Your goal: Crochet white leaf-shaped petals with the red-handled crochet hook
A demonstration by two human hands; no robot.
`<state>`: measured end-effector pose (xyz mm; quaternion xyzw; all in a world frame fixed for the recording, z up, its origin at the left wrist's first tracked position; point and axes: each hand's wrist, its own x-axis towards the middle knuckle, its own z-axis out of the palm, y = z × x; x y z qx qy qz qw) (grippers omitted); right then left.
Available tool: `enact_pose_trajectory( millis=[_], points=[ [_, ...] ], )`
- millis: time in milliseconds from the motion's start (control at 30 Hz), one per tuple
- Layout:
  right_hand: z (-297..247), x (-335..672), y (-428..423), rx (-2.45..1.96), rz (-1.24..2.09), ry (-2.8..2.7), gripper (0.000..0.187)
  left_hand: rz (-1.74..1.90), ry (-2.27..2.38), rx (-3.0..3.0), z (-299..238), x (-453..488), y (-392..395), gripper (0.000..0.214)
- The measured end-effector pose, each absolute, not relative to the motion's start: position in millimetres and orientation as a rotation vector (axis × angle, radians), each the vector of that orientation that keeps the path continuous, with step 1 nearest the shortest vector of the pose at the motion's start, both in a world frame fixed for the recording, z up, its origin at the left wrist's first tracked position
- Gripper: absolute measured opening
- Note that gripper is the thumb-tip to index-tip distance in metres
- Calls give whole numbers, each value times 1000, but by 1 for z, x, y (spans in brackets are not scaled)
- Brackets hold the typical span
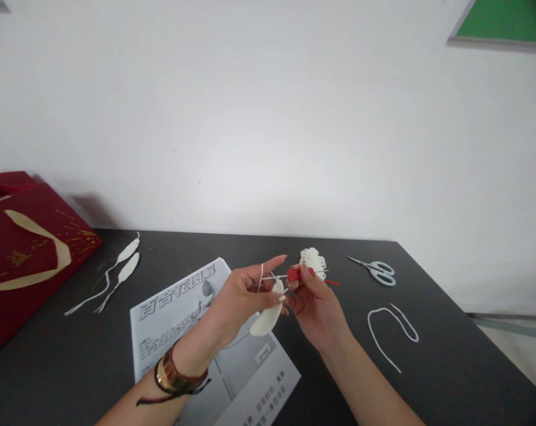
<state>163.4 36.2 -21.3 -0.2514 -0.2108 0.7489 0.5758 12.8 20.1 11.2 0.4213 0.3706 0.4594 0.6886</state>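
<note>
My left hand [250, 290] pinches a white crocheted petal [267, 316] near its upper end, with white yarn looped round the index finger, which is stretched out. In my right hand [315, 299] is a crochet hook [293, 274] with a red grip. Its thin metal shaft points left to the yarn by the petal's top edge. Just behind the right hand lies a bundle of white yarn [313, 259], partly covered by the fingers. A red stick-like piece [332, 283] juts out beside that hand.
Printed sheets [179, 302] lie under my left arm. Two finished white petals [128, 266] with yarn tails are at the left, near a dark red gift bag [23, 254]. Scissors [378, 271] and a loose piece of white yarn [373, 336] rest on the dark table [339, 390] at the right.
</note>
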Motion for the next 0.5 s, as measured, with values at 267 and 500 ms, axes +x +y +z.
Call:
enact_pose_trajectory(
  millis=[267,500],
  points=[
    [-23,164,35,-532,1877,-357,14,957,803,989,16,10,16,52],
    [-22,166,36,-500,1888,-375,14,1003,797,1035,16,12,15,28]
  ],
)
